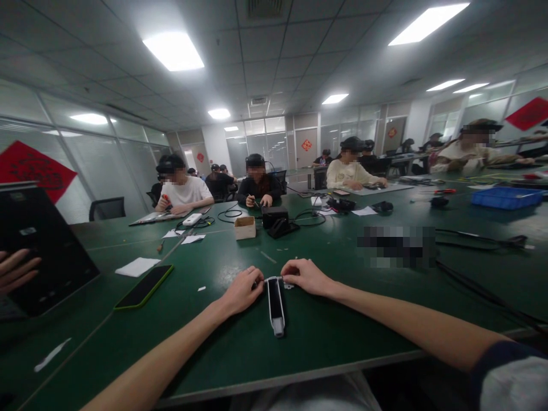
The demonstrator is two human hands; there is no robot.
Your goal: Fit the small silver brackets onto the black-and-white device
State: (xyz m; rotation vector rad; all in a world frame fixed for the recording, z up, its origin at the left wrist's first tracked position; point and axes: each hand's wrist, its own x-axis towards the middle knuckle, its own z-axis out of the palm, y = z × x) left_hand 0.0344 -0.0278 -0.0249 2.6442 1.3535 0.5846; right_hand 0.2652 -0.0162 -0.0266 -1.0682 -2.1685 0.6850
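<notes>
On table [342,342], white-rimmed black casing [276,302]

The table [205,354] is deep green. I see a pale grey case [276,305], black inside; a black phone [143,287] edged in lime; a bright blue tray [507,198]; a tan box [245,229]; white paper [137,266]. One sleeve [496,362] is navy and pale grey, a red diamond [36,168] carries darker markings, and the ceiling [263,60] is gridded grey.
</notes>
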